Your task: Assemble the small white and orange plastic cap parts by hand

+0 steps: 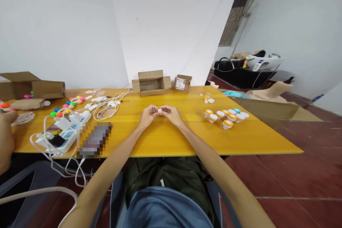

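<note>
Both my hands meet over the middle of the yellow table. Between their fingertips is a small white object with dark marks, too small to name for certain. My left hand pinches it from the left, with curled fingers. From the right, my right hand holds the same object, its fingers curled too. To the right stand several small clear jars with white, orange and teal lids, among them an orange-lidded jar. Behind them lie a few small white and clear pieces.
An open cardboard box and a smaller box stand at the back. On the left are power strips, white cables, a blurred phone, coloured balls and another open box. Another person's hand is at the far left.
</note>
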`<state>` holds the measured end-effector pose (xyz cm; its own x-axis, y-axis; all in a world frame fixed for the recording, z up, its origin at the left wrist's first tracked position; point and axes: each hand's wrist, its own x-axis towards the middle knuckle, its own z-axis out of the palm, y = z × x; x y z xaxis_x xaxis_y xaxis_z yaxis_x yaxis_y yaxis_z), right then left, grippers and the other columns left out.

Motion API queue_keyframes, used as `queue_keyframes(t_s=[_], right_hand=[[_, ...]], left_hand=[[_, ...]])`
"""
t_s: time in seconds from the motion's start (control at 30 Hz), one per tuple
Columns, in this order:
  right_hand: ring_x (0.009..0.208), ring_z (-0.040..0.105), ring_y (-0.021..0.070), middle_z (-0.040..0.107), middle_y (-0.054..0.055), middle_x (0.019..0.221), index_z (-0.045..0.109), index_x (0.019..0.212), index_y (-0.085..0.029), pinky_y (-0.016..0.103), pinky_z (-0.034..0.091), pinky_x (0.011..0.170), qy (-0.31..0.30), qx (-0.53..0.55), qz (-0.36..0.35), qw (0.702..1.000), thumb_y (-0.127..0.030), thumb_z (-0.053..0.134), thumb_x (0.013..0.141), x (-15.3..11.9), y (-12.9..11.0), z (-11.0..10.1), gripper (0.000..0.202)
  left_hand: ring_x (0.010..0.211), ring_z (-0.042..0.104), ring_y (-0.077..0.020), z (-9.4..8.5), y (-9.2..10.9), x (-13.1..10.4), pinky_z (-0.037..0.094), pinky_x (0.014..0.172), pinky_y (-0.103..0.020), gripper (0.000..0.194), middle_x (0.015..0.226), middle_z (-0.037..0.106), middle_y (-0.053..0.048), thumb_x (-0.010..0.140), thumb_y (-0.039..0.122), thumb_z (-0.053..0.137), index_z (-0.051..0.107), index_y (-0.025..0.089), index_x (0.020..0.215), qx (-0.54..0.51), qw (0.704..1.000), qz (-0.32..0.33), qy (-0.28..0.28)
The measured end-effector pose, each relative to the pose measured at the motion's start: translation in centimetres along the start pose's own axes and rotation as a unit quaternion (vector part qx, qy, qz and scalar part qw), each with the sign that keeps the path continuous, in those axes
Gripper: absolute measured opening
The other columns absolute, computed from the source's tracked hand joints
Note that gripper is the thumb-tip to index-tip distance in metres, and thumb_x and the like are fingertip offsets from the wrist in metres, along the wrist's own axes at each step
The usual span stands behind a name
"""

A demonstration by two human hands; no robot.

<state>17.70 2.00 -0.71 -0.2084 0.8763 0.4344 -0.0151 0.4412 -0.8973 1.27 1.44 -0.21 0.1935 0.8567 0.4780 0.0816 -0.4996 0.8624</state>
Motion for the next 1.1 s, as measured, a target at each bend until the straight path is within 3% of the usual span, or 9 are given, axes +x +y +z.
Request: queue_keyframes(t_s=[0.3, 0.8, 1.1], right_hand=[[0.069, 0.066, 0.0176, 0.073, 0.004, 0.073, 0.073, 0.073, -0.021, 0.032, 0.056, 0.069, -0.003, 0.014, 0.029, 0.999, -0.053, 0.082, 0.061, 0.04, -0.04, -0.15, 0.035], [0.068, 0.062, 0.0179, 0.069, 0.001, 0.067, 0.081, 0.081, -0.022, 0.033, 0.052, 0.069, -0.001, -0.028, 0.004, 1.0, -0.047, 0.079, 0.068, 0.19, 0.56, -0.7, 0.028], [0.067, 0.063, 0.017, 0.073, 0.003, 0.071, 0.08, 0.076, -0.021, 0.032, 0.053, 0.067, -0.002, 0.01, 0.039, 0.999, -0.051, 0.082, 0.061, -0.13, -0.31, -0.35, 0.033]], left_hand=[[0.074, 0.069, -0.0157, -0.24, -0.6, 0.29, 0.058, 0.079, -0.033, 0.017, 0.076, 0.072, -0.001, 0.067, 0.025, 0.078, 0.067, 0.019, 0.077, -0.02, 0.999, -0.026, -0.002], [0.074, 0.071, -0.0184, -0.53, -0.55, 0.07, 0.06, 0.076, -0.034, 0.021, 0.077, 0.075, -0.003, 0.066, 0.032, 0.082, 0.072, 0.019, 0.079, -0.04, 0.998, -0.043, -0.008], [0.073, 0.071, -0.0186, -0.49, -0.26, 0.17, 0.06, 0.077, -0.035, 0.02, 0.075, 0.075, -0.003, 0.065, 0.031, 0.083, 0.071, 0.019, 0.075, -0.028, 0.999, -0.038, -0.005]])
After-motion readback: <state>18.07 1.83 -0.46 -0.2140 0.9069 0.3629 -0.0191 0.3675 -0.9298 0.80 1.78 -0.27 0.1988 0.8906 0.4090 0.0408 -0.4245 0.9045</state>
